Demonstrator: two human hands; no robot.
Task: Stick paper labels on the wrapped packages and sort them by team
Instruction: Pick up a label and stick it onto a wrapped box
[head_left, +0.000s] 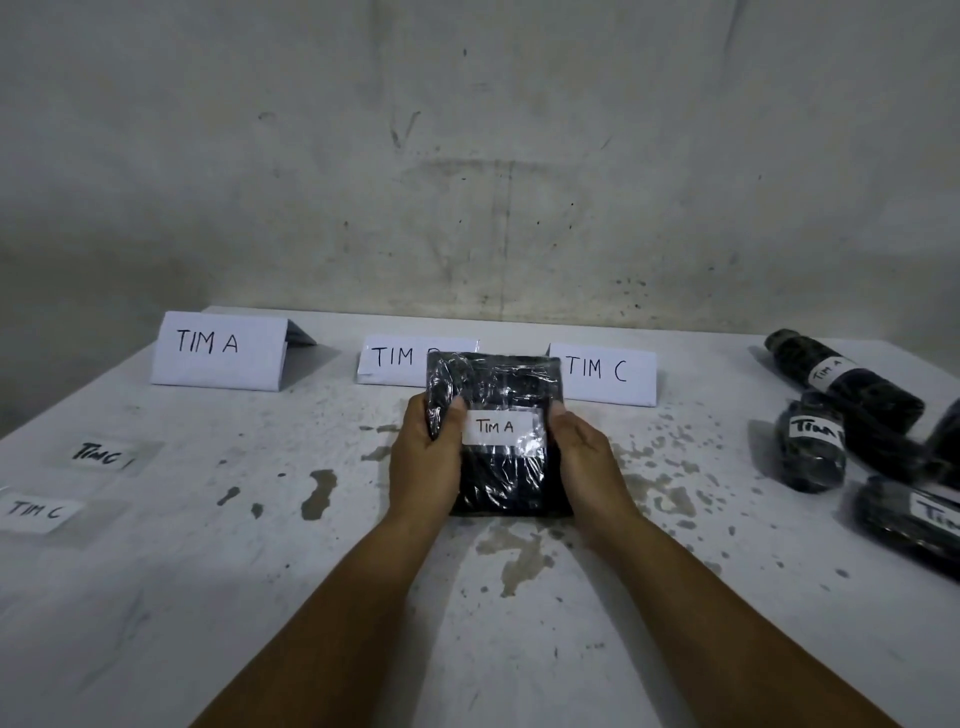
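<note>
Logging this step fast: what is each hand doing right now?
Left hand: closed on the left edge of the wrapped package.
Right hand: closed on its right edge.

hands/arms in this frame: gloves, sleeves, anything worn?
Nothing worn that shows. The left hand and right hand are bare, no gloves; no rings, watch or bands visible. Both forearms are bare to the frame's bottom edge, so no sleeve is in view. Short nails on the thumbs.
</note>
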